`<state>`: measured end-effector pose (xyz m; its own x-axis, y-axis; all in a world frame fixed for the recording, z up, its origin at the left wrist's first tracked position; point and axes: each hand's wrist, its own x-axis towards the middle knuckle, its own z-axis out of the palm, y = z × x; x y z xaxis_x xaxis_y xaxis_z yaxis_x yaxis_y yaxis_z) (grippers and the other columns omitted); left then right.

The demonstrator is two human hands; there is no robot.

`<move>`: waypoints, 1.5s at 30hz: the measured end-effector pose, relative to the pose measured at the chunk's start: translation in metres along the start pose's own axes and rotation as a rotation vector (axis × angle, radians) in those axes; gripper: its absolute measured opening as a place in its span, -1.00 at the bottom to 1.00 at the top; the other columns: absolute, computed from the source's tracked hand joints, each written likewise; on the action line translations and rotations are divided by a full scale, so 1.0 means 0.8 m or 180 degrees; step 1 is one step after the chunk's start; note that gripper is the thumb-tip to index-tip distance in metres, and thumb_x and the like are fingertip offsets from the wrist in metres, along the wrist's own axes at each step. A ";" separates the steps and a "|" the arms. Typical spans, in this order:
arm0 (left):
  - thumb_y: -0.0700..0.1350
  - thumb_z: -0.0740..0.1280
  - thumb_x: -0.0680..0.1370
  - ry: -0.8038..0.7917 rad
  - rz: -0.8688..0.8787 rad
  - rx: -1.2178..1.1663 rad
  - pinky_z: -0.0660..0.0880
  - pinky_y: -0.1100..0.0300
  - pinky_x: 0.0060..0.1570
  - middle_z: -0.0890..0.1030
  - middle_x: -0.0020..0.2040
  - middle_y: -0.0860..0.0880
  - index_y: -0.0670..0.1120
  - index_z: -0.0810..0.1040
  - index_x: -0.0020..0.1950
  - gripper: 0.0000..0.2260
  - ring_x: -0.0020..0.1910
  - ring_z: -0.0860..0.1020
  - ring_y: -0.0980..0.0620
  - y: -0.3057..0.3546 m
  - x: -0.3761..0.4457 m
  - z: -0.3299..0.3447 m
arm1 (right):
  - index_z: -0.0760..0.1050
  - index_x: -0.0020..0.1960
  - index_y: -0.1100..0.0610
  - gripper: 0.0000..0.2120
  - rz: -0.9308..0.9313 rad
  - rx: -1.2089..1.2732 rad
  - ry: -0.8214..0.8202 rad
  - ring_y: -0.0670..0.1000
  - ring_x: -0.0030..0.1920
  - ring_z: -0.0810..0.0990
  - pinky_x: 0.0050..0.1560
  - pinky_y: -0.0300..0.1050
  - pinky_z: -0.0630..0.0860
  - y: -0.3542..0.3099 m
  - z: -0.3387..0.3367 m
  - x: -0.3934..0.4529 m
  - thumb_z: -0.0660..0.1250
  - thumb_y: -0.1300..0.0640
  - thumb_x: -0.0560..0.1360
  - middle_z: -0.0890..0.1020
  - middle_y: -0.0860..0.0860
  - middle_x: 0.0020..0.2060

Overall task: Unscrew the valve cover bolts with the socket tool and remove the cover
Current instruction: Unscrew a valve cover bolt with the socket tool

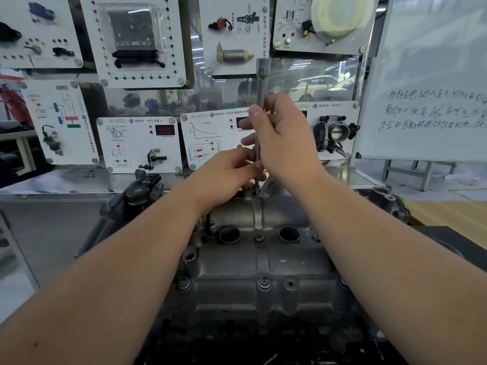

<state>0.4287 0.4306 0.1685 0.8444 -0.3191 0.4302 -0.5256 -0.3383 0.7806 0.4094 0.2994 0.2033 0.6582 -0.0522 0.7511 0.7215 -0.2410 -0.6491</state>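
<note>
The dull grey cast-metal valve cover [263, 262] sits in the near centre of the view on top of the dark engine block [147, 196], with two round open wells along its middle and hex-headed grey bolts [264, 282] seated along its near edge. The engine stands on a brushed steel surface [52, 222]. Both bare forearms reach forward over the cover to its far edge. There the long, thin, silver socket tool [261, 101] stands almost upright, its lower end on a bolt at the cover's far rim and its wider socket-shaped end uppermost. The right hand [284, 138] has its grip wrapped around the middle of the shaft, thumb laid along it. The left hand [226, 172] pinches the lower part of the shaft just above the bolt, fingers curled.

Behind the engine a wall of white training panels [139, 144] rises from the back of the surface, each carrying a mounted car part: a black throttle body [334, 133], a sensor, a clear-cased control unit [134, 30], a brass-coloured cylinder. Several panels bear a round blue VW badge and Chinese headings too small to read surely; one shows a falling curve graph and a small red digital display. At far right a whiteboard [427, 83] on a stand carries three lines of handwritten Chinese. Between the panels a glass pane reflects a workshop with pale cars.
</note>
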 end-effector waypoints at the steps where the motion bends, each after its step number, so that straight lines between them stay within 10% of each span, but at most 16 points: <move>1: -0.13 0.31 0.67 -0.0005 -0.0020 -0.0011 0.44 0.50 -0.31 0.74 -0.11 0.08 0.03 0.62 0.04 -0.89 -0.21 0.66 0.27 0.000 0.000 0.000 | 0.39 -0.04 -0.14 -0.85 -0.0010 -0.0056 -0.0019 -0.10 -0.23 0.69 -0.44 -0.22 0.49 0.000 0.000 0.000 0.22 0.05 0.69 0.69 -0.10 -0.15; 11: -0.20 0.35 0.65 -0.0028 -0.0030 0.0016 0.62 0.21 0.03 0.69 0.08 -0.23 -0.29 0.57 0.23 -0.79 0.07 0.67 -0.08 0.003 0.001 -0.001 | 0.39 0.03 -0.15 -0.90 -0.0083 -0.0106 0.0000 -0.11 -0.26 0.70 -0.24 -0.03 0.65 0.001 0.001 0.001 0.28 0.03 0.67 0.70 -0.09 -0.17; 17: -0.14 0.28 0.70 0.0053 0.0012 0.0024 0.44 0.51 -0.32 0.72 -0.13 0.05 -0.09 0.63 0.11 -0.86 -0.22 0.65 0.30 0.003 -0.002 0.001 | 0.38 -0.06 -0.12 -0.83 -0.0026 -0.0115 -0.0010 -0.12 -0.23 0.69 -0.35 -0.15 0.51 -0.001 0.002 0.002 0.21 0.07 0.69 0.68 -0.11 -0.15; 26: -0.14 0.31 0.68 0.0024 0.0068 0.0110 0.48 0.44 -0.22 0.70 0.04 -0.20 -0.26 0.58 0.19 -0.80 -0.19 0.63 0.22 0.003 -0.001 0.001 | 0.42 -0.02 -0.15 -0.89 -0.0094 -0.0104 -0.0058 -0.15 -0.27 0.69 -0.34 -0.21 0.53 -0.002 0.000 0.000 0.29 0.02 0.66 0.70 -0.12 -0.20; 45: -0.11 0.29 0.69 0.0077 0.0063 0.0164 0.46 0.49 -0.28 0.70 -0.10 0.02 -0.07 0.62 0.11 -0.88 -0.21 0.65 0.26 0.002 -0.001 0.000 | 0.42 -0.07 -0.11 -0.82 -0.0129 -0.0077 -0.0009 -0.13 -0.23 0.69 -0.30 -0.26 0.54 -0.003 -0.002 0.000 0.24 0.09 0.68 0.70 -0.09 -0.16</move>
<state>0.4273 0.4304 0.1694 0.8357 -0.3050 0.4567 -0.5463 -0.3773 0.7477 0.4071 0.2987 0.2052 0.6291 -0.0391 0.7764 0.7423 -0.2663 -0.6149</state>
